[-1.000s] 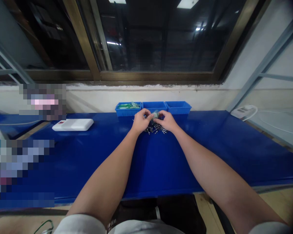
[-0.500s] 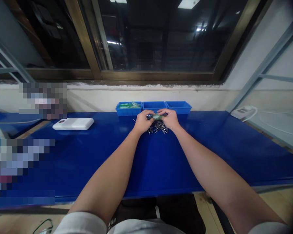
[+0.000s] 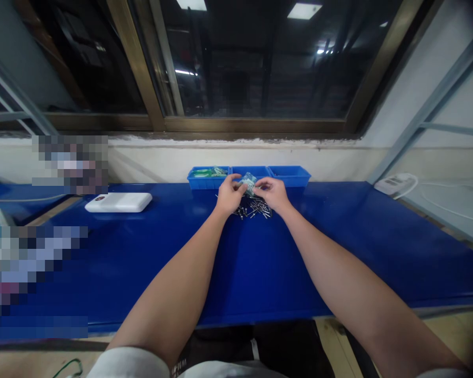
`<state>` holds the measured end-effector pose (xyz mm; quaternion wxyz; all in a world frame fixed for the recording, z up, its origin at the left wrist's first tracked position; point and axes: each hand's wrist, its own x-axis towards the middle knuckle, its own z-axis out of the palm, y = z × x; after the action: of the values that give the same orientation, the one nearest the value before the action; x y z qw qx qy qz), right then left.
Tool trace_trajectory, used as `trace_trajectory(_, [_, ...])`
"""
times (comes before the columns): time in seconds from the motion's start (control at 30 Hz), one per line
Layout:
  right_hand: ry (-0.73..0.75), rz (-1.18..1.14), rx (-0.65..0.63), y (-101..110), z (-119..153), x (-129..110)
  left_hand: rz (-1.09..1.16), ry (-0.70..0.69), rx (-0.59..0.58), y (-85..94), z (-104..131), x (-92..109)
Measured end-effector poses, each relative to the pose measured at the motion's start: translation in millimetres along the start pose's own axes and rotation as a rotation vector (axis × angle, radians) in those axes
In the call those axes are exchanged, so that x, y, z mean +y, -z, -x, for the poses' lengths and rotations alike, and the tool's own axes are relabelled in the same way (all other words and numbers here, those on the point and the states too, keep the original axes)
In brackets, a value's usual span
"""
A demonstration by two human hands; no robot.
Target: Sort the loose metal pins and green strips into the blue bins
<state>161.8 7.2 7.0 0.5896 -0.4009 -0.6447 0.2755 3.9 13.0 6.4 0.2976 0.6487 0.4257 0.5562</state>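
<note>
A small clear plastic bag [image 3: 248,181] with green print is held up between my two hands, above the table and in front of the middle bin. My left hand [image 3: 230,196] pinches its left side, and my right hand [image 3: 274,194] grips its right side between thumb and fingers. Just below the hands lies a loose pile of small metal pins [image 3: 257,208], which look like rivets or screws. Part of the pile is hidden behind my left hand.
Three joined blue bins stand against the wall; the left bin [image 3: 208,182] contains green-printed bags. A white power bank [image 3: 119,202] lies at left on the blue table [image 3: 256,273]. At the right rear is a white power strip [image 3: 394,183] with a cable.
The plastic bag has been turned or spread upward, so more of its face shows between my hands. My hands have barely shifted.
</note>
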Motion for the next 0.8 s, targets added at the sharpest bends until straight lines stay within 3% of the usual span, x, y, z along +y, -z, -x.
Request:
trace_trajectory(0.17, [-0.019, -0.038, 0.033, 5.5, -1.5, 1.4, 0.004, 0.024, 0.025, 0.4, 0.5, 0.1])
trace_trajectory(0.43, [-0.108, 0.101, 0.312, 19.7, -8.6, 11.6, -0.306, 0.043, 0.262, 14.1, -2.0, -1.2])
trace_trajectory(0.5, [-0.109, 0.059, 0.275, 19.5, -8.5, 10.9, -0.316, 0.045, 0.235, 14.8, -1.9, -0.8])
trace_trajectory(0.7, [-0.025, 0.024, 0.062, 6.0, -5.9, 2.5, -0.175, -0.031, -0.052, 5.2, -0.4, -0.6])
trace_trajectory(0.8, [-0.008, 0.049, 0.049, 2.3, -6.2, 2.3, -0.177, -0.091, -0.054, 3.0, 0.0, -0.4])
